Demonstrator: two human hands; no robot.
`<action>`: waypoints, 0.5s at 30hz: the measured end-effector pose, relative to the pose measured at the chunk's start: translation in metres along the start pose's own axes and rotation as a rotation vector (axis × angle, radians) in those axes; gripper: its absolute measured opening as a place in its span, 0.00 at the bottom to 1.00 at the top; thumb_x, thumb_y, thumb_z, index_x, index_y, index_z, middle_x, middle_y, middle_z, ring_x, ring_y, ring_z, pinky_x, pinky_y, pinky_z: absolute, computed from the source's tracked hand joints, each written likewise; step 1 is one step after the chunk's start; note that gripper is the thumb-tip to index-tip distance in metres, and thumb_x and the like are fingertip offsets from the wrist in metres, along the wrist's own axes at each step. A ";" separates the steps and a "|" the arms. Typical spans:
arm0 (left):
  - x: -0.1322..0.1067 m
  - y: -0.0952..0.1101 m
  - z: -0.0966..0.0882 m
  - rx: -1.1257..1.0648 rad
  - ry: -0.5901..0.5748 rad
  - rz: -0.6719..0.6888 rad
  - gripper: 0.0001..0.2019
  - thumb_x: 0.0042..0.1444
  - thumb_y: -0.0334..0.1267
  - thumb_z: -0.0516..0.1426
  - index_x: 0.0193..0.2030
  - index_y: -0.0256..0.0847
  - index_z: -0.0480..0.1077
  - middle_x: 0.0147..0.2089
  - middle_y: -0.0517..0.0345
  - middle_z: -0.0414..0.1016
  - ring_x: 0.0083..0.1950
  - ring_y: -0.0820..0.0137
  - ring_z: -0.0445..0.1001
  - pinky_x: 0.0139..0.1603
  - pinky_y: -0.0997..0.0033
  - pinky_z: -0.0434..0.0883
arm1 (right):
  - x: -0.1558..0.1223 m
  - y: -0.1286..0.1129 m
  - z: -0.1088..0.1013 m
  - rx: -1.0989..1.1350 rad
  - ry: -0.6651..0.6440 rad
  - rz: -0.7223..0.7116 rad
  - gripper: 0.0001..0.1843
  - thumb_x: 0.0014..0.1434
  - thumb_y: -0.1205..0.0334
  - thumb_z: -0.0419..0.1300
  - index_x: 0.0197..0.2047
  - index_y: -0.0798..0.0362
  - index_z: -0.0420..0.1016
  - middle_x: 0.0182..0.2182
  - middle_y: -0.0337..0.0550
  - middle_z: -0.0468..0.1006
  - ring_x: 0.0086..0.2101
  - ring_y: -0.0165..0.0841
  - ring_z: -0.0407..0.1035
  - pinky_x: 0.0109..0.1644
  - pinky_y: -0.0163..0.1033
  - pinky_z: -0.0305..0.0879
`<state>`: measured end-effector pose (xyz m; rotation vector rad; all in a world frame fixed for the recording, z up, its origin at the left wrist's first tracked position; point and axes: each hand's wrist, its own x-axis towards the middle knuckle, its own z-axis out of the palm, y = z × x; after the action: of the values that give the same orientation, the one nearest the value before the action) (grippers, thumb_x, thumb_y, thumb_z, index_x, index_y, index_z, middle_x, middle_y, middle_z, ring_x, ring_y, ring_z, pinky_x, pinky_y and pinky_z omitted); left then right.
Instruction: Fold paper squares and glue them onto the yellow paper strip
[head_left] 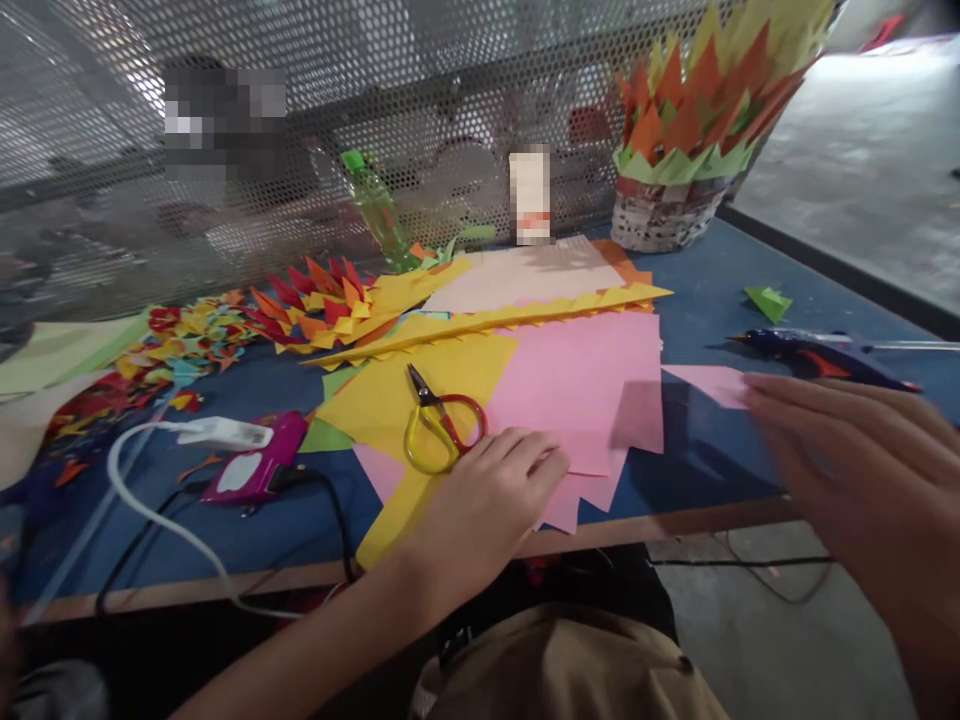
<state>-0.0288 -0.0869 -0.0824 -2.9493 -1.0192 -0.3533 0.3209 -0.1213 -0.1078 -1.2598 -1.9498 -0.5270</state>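
Observation:
My left hand (pixel 491 500) rests on a stack of pink paper sheets (pixel 577 385) near the table's front edge, fingers curled loosely with nothing visibly in them. Just left of it lie small scissors with red and yellow handles (pixel 439 425) on a yellow sheet (pixel 390 395). My right hand (pixel 847 460) hovers blurred at the right, fingers stretched out flat, close to a small pink paper piece (pixel 709 383). It holds nothing.
A blue glue gun (pixel 810 355) lies at the right, a magenta one (pixel 255 465) with cables at the left. Folded paper spikes (pixel 322 295), a long yellow zigzag strip (pixel 495 320), a green bottle (pixel 379 210) and a paper-decorated basket (pixel 675 180) stand further back before a perforated metal screen.

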 end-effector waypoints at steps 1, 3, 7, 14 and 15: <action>-0.001 -0.001 -0.001 -0.027 -0.012 -0.006 0.10 0.70 0.29 0.61 0.55 0.39 0.71 0.59 0.52 0.78 0.57 0.61 0.77 0.59 0.59 0.77 | 0.009 -0.002 0.008 0.014 -0.050 -0.027 0.26 0.65 0.68 0.68 0.64 0.40 0.78 0.59 0.38 0.82 0.55 0.40 0.77 0.65 0.50 0.73; -0.003 -0.002 -0.002 -0.079 -0.026 -0.020 0.08 0.70 0.29 0.61 0.53 0.40 0.71 0.55 0.55 0.80 0.55 0.62 0.78 0.57 0.59 0.77 | 0.020 -0.001 0.020 0.060 -0.191 -0.088 0.17 0.71 0.62 0.62 0.61 0.42 0.79 0.59 0.36 0.82 0.56 0.39 0.77 0.64 0.50 0.74; 0.000 -0.005 -0.003 -0.179 0.001 -0.082 0.07 0.75 0.31 0.55 0.55 0.42 0.71 0.51 0.57 0.81 0.53 0.65 0.78 0.59 0.58 0.75 | 0.021 -0.005 0.023 0.128 -0.276 -0.112 0.16 0.74 0.54 0.59 0.61 0.46 0.78 0.59 0.42 0.81 0.58 0.42 0.76 0.63 0.54 0.74; 0.023 -0.008 -0.001 -0.283 0.012 -0.196 0.08 0.78 0.34 0.51 0.52 0.41 0.71 0.49 0.56 0.80 0.53 0.65 0.78 0.58 0.58 0.76 | 0.026 -0.058 0.036 0.292 -0.341 -0.235 0.24 0.71 0.68 0.61 0.68 0.49 0.72 0.66 0.43 0.76 0.61 0.33 0.74 0.65 0.39 0.74; 0.025 -0.009 -0.001 -0.289 0.004 -0.204 0.08 0.78 0.34 0.51 0.52 0.40 0.71 0.49 0.56 0.79 0.53 0.65 0.77 0.58 0.58 0.76 | 0.026 -0.061 0.040 0.302 -0.356 -0.258 0.24 0.71 0.69 0.60 0.69 0.52 0.72 0.68 0.45 0.74 0.62 0.33 0.74 0.65 0.39 0.74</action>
<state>-0.0153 -0.0647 -0.0765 -3.0930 -1.3836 -0.5526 0.2448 -0.1052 -0.1101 -0.9630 -2.4020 -0.1228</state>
